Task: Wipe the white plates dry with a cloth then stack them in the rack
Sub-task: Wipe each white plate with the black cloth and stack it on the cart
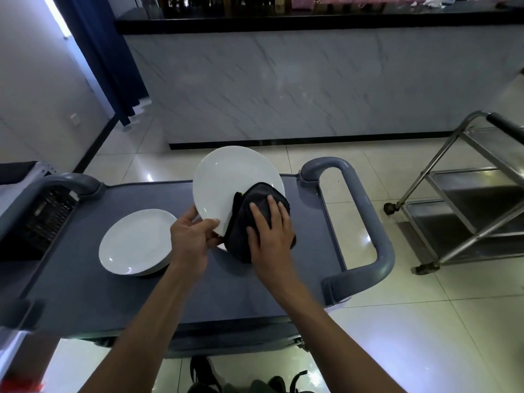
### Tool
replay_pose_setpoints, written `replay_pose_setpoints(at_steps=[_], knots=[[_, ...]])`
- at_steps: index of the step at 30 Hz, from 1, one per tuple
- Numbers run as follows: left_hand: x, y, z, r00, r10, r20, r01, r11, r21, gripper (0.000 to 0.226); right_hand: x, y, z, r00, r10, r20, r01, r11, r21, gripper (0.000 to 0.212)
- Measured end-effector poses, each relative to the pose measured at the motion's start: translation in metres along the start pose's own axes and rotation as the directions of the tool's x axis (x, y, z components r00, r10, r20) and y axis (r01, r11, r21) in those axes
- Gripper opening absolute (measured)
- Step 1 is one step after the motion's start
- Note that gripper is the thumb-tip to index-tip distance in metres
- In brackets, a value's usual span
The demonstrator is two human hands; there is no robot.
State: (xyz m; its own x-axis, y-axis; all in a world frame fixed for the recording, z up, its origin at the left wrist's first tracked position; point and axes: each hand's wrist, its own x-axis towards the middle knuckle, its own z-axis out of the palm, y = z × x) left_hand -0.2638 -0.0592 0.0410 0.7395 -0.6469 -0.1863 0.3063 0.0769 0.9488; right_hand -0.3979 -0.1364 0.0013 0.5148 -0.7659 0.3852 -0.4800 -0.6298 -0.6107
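A white plate point(226, 180) is held tilted above the grey cart top point(85, 285), its face toward me. My left hand point(190, 236) grips its lower left rim, thumb on the front. My right hand point(269, 228) presses a folded black cloth point(249, 217) against the plate's lower right part, fingers spread flat over the cloth. A short stack of white plates point(136, 242) lies flat on the cart to the left. No rack can be told apart in this view.
The cart has grey loop handles at the right point(365, 222) and far left point(71, 182). A dark crate point(48, 217) sits off the cart's left end. A steel trolley point(467, 199) stands on the tiled floor at right, a marble-fronted counter point(312, 80) behind.
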Motion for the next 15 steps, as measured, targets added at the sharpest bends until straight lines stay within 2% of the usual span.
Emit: replay_pose_setpoints(at_steps=[8, 15], knots=[[0.0, 0.004, -0.007, 0.998, 0.032, 0.048, -0.035, 0.997, 0.064, 0.041, 0.014, 0.017, -0.007, 0.999, -0.021, -0.037, 0.021, 1.0, 0.004, 0.052], [0.006, 0.013, -0.012, 0.989, 0.004, 0.149, -0.023, 0.991, 0.13, 0.046, 0.044, 0.031, -0.025, 0.991, -0.08, -0.106, 0.075, 0.996, -0.042, 0.052]])
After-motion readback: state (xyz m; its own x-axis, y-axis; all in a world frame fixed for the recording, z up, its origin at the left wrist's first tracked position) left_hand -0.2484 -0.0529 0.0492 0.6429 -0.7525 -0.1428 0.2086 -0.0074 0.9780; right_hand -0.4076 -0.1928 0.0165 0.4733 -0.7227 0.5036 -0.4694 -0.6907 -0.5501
